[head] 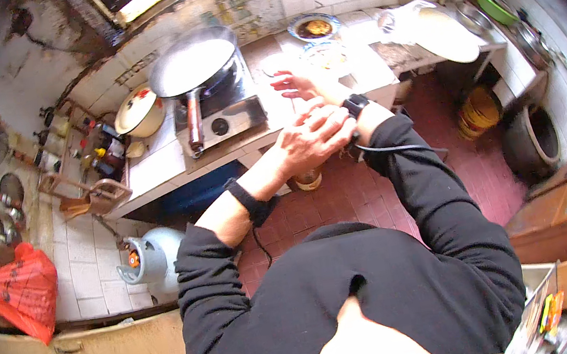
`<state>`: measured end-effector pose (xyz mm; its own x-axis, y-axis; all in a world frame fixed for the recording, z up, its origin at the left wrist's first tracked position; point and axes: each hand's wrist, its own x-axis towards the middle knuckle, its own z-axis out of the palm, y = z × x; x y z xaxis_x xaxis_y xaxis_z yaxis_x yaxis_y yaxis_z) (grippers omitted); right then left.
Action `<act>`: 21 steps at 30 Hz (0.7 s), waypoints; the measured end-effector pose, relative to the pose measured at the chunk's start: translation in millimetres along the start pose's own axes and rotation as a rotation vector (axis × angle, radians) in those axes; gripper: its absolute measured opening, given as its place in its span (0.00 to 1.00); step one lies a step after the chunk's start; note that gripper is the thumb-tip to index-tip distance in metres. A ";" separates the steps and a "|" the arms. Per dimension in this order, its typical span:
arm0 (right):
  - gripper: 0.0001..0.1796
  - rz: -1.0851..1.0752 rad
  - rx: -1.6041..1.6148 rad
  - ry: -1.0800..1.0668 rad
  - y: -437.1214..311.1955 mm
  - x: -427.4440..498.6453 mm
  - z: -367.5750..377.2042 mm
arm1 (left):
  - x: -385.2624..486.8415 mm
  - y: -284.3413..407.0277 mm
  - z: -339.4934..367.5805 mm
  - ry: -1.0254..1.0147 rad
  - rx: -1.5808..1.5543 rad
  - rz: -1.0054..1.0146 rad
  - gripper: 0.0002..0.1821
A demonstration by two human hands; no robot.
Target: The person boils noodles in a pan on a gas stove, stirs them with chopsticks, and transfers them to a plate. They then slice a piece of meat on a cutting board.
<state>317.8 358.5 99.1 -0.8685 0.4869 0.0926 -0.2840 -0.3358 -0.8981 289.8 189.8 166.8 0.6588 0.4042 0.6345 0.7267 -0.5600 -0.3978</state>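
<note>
My left hand (313, 137) lies across my right wrist, its fingertips at the black band (357, 105) there; whether it grips is hard to see. Fingers spread and holding nothing, my right hand (297, 84) extends over the tiled counter (149, 164). Another black strap (251, 201) circles my left wrist. To the left of my hands, a wok (195, 61) with a wooden handle (195, 121) rests on a gas stove (221, 126); glare or steam whitens its inside. Beyond my right hand are a blue-rimmed plate of food in dark liquid (316, 27) and a second, overexposed plate (325, 55).
A lidded enamel pot (139, 110) and a bottle rack (93, 156) stand left of the stove. A gas cylinder (155, 259) is at lower left, near a red plastic bag (21, 296). Rightward are a yellow bucket (478, 112), a dark vat (531, 142) and a green basin (494, 5).
</note>
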 end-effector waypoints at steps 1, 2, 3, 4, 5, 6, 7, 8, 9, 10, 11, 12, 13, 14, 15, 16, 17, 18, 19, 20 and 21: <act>0.25 0.041 0.069 -0.014 3.1 0.7 -0.8 | -1.1 -1.5 2.0 0.049 0.000 0.023 0.20; 0.25 0.043 0.108 -0.085 5.6 2.4 -0.6 | 1.5 -2.5 4.7 0.129 -0.071 0.007 0.20; 0.24 0.065 0.088 -0.078 8.4 -0.7 -0.4 | 5.0 -3.5 5.5 0.150 -0.134 -0.003 0.23; 0.24 0.082 0.058 -0.062 10.5 -4.4 -0.2 | 7.5 -3.2 4.4 0.069 -0.229 -0.077 0.25; 0.24 0.092 0.004 -0.042 12.0 -12.7 -0.9 | 11.6 -3.5 4.2 0.011 -0.309 -0.128 0.27; 0.23 0.097 -0.081 -0.014 14.2 -23.7 -0.7 | 17.1 -3.2 5.9 -0.147 -0.344 -0.150 0.28; 0.23 0.098 -0.182 0.021 16.1 -37.1 -0.2 | 22.5 -0.8 9.5 -0.303 -0.391 -0.171 0.29; 0.23 0.092 -0.319 0.058 18.9 -50.9 1.9 | 26.9 1.2 14.4 -0.317 -0.406 -0.168 0.29; 0.22 0.078 -0.476 0.070 21.5 -63.3 5.1 | 25.4 0.0 18.2 -0.493 -0.456 -0.218 0.28; 0.22 0.062 -0.646 0.060 26.0 -76.1 10.3 | 24.0 -2.0 24.6 -0.584 -0.511 -0.238 0.28; 0.22 0.051 -0.808 0.013 31.8 -88.2 17.3 | 23.4 -2.9 33.8 -0.651 -0.554 -0.227 0.28; 0.21 0.049 -0.941 -0.070 39.7 -98.6 28.1 | 21.1 -6.8 43.0 -0.709 -0.820 -0.317 0.27; 0.21 0.056 -1.045 -0.169 47.3 -107.2 42.0 | 19.1 -7.8 51.2 -0.739 -0.845 -0.314 0.25; 0.21 0.007 -1.122 -0.321 56.1 -114.4 59.6 | 15.6 -8.8 57.2 -0.851 -0.907 -0.356 0.25; 0.21 0.143 -1.112 -0.421 63.3 -118.4 79.3 | 13.9 -10.4 61.7 -0.971 -1.118 -0.439 0.25; 0.20 0.215 -1.085 -0.550 68.0 -116.0 102.2 | 13.0 -10.5 63.1 -1.035 -1.391 -0.488 0.25; 0.20 0.399 -0.969 -0.633 68.1 -112.1 124.7 | 12.9 -8.0 61.6 -1.119 -1.607 -0.581 0.25; 0.14 -0.299 -1.266 -1.190 59.4 -106.6 138.4 | 14.3 -4.1 57.9 -1.073 -1.867 -0.604 0.26; 0.10 -0.308 -1.399 -1.332 43.2 -120.0 140.5 | 17.7 -0.6 52.2 -1.041 -2.047 -0.662 0.28; 0.09 -0.492 -1.284 -1.210 24.2 -133.4 143.3 | 23.8 2.0 46.5 -1.002 -2.249 -0.664 0.31; 0.10 -0.636 -1.190 -1.119 4.0 -145.0 148.4 | 31.6 2.6 41.1 -0.916 -2.343 -0.602 0.34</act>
<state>382.3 166.8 145.8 -0.7329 -0.6159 0.2889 -0.6794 0.6401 -0.3587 320.5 230.9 158.5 0.8942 0.4234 -0.1455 -0.0405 0.4002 0.9155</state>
